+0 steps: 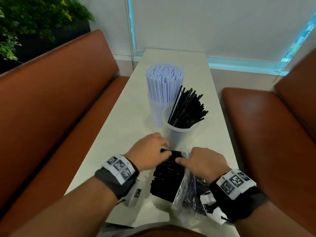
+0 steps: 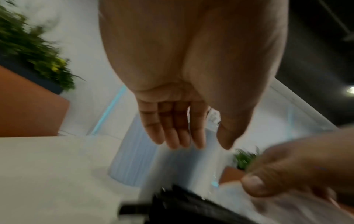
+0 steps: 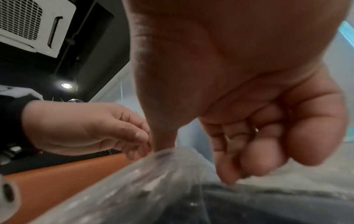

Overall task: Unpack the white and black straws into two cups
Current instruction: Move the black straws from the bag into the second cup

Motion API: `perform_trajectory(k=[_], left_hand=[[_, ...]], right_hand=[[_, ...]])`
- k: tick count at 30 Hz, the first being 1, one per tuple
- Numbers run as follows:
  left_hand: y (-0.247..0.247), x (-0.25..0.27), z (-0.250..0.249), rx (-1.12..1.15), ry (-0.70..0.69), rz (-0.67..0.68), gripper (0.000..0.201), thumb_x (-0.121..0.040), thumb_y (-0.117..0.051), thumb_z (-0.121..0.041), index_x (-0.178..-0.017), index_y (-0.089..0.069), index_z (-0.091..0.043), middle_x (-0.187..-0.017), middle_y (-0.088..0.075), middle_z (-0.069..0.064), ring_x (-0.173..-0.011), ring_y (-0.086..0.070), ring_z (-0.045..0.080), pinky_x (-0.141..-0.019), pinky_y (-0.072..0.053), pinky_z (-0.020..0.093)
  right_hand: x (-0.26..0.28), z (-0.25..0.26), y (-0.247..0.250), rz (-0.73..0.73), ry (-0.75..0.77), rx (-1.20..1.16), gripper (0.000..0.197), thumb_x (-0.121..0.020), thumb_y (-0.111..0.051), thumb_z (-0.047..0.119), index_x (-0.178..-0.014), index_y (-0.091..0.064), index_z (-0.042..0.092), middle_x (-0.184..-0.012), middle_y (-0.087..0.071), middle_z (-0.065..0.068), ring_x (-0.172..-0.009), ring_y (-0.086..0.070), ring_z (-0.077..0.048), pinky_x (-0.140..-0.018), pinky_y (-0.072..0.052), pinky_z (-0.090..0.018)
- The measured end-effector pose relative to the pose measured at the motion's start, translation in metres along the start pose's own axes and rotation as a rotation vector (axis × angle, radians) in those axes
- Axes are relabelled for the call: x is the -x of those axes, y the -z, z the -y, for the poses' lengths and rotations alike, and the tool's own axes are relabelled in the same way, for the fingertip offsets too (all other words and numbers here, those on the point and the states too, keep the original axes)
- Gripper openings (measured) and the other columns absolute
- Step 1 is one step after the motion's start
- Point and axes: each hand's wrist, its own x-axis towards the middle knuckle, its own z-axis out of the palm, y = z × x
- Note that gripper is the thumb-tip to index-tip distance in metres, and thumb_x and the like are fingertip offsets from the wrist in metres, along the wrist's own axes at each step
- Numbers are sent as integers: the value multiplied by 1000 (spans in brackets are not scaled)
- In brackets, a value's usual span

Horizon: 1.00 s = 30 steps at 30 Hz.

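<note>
A bundle of black straws (image 1: 166,177) lies on the table, half out of a clear plastic bag (image 1: 186,190). My left hand (image 1: 150,151) hovers over the bundle's far end, fingers (image 2: 172,128) straight and holding nothing. My right hand (image 1: 203,161) has its fingers (image 3: 249,151) curled on the bag (image 3: 153,181) at its mouth, thumb lying against the straws. Further away stand two clear cups: one (image 1: 156,112) packed with white blue-striped straws (image 1: 165,82), the nearer one (image 1: 181,134) holding black straws (image 1: 187,108) that lean right.
The pale table (image 1: 119,134) is narrow and runs away from me. Orange-brown benches flank it on the left (image 1: 51,100) and right (image 1: 265,125). A green plant (image 1: 34,19) sits behind the left bench. A wall with a blind lies beyond the table's far end.
</note>
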Motion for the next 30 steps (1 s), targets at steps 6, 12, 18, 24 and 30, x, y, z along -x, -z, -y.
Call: perform_trajectory(k=[6,12,18,24,30], left_hand=[[-44,-7,-35,-224,-230,172,56,-89,-65,-48,-131,-57,-13,-121,-55,5,-112,-52,24,-96,-47,40],[-49,-17,-51,-325,-165,251,36,-95,-58,-34,-121,-59,-9,-113,-60,10,-100,-60,29,-80,-52,41],[-45,-16,-51,-389,-204,237,27,-100,-48,-21,-123,-57,-9,-114,-61,11,-102,-62,31,-77,-52,41],[-24,-6,-26,-526,-237,102,17,-96,-48,-18,-112,-52,-13,-105,-64,7,-91,-63,31,-67,-35,36],[3,11,38,-527,-162,97,17,-97,-46,-22,-114,-51,-21,-100,-59,1,-89,-59,26,-72,-36,37]], right_hand=[[-6,-3,0,-5,30,-99,31,-82,-55,51,-83,-60,20,-79,-61,3,-72,-58,-21,-51,-32,-27],[0,-7,6,-82,33,-189,23,-81,-57,51,-94,-51,33,-78,-61,13,-73,-58,-9,-61,-38,-30],[1,-6,13,-116,41,-163,17,-80,-58,49,-81,-54,32,-77,-59,14,-71,-54,-3,-54,-31,-24],[-4,-7,14,-115,73,-188,10,-81,-58,43,-85,-54,35,-87,-54,13,-79,-56,-9,-60,-36,-28],[-10,-17,10,-73,126,-282,20,-90,-52,28,-78,-57,43,-90,-49,14,-86,-58,-12,-78,-48,-33]])
